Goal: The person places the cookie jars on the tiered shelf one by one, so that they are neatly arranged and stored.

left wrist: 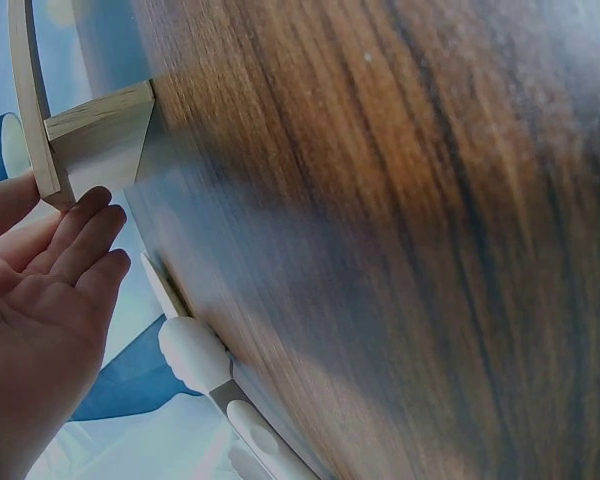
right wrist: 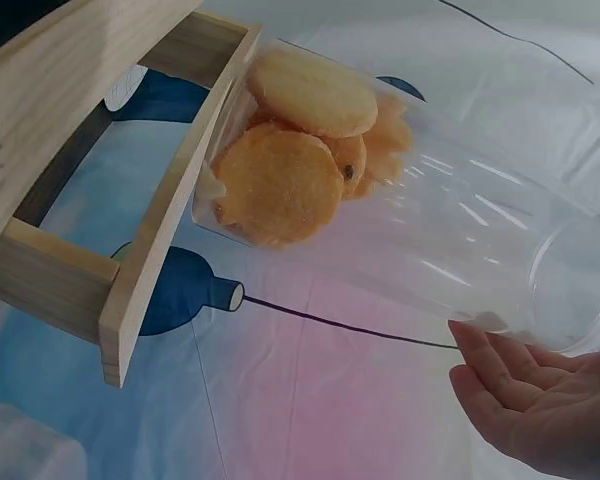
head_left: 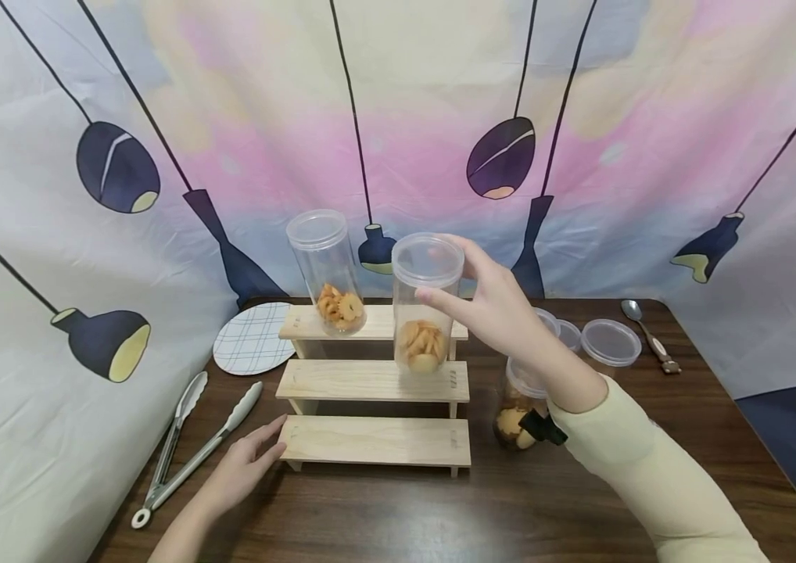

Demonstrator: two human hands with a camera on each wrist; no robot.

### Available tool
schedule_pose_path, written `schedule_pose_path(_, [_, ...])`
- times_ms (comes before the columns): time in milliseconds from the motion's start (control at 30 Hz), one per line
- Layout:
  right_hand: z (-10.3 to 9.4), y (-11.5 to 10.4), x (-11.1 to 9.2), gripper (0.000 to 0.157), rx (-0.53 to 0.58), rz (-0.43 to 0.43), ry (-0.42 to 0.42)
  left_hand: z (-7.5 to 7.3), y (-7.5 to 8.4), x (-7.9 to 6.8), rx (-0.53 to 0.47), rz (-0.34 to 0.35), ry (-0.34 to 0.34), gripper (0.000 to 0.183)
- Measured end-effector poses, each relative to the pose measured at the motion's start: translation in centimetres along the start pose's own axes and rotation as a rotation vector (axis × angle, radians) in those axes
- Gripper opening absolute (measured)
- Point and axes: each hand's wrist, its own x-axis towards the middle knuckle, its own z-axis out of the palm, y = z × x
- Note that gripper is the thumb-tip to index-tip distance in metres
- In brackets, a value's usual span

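Okay, table: dark brown wood-grain table (head_left: 398, 516), and the stretch nearest the camera has some shine on it.
Pale sleeve: sleeve (head_left: 658, 477) on the right arm, reaching in from the near right, black strap (head_left: 542, 428) by the cuff.
Left hand: left hand (head_left: 243, 469) is touching the left end of the wooden rack (head_left: 377, 439) at its lowest step. That grip looks loose, thumb and fingers apart.
Tongs: metal tongs (head_left: 187, 469) lie spread in a V, just left of that hand.
Rack: three pale steps, each higher the further back you go.
Cookie jar: clear jar (head_left: 510, 414) with brownish cookies, right of the rack, more lidded jars behind it, partly hidden by the arm.
Right hand: right hand (head_left: 489, 301) has its grip closed around the lidded top of the snack jar, thumb on the near side.
Snack jar: clear snack jar (head_left: 412, 313), golden crackers at the bottom, by the rack's right half around the upper two steps. Can't tell if its base touches.
Other jar: second jar (head_left: 331, 270) on the top step's left end, curly snacks inside.
Plate: checked white plate (head_left: 250, 344), back left.
Spoon: spoon (head_left: 651, 338), back right.
Backdrop: pastel curtain (head_left: 412, 102) printed with dark hanging lamps.
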Motion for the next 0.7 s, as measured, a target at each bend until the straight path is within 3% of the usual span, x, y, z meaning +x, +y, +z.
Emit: schedule_pose_path(700, [1.2, 1.6, 5.5, 0.073, 0.049, 0.07, 0.0, 0.0, 0.0, 0.0, -0.007, -0.006, -0.003, 0.049])
